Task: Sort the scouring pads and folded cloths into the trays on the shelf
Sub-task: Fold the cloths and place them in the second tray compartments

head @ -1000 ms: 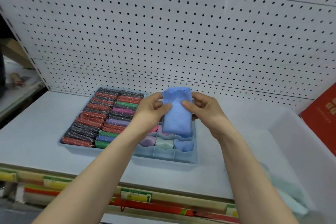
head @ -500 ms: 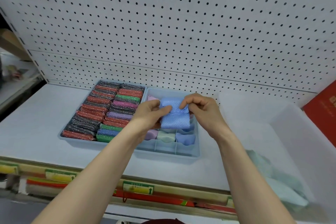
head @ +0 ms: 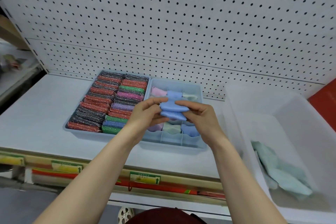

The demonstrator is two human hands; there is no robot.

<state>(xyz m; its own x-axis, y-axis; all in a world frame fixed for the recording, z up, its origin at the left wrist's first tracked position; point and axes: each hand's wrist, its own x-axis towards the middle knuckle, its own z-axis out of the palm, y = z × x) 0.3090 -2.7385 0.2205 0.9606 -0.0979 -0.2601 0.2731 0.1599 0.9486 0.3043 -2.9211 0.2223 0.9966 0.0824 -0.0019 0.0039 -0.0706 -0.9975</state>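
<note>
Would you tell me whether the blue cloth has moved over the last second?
Yes: the blue cloth has come down toward the divided tray and been folded flatter.

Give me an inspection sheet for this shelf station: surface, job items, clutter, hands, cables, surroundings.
Surface: white shelf, price labels along its front edge.
Job's things: left tray packed with two rows of scouring pads; divided tray holds pink, blue and pale green folded cloths, front compartments bare; blue cloth held folded above it.
Clutter: clear bin at right with pale green cloths inside.
Grippers: left hand and right hand both pinch the blue cloth.
Cables: nothing seen.
Surroundings: white pegboard behind; red box far right.
</note>
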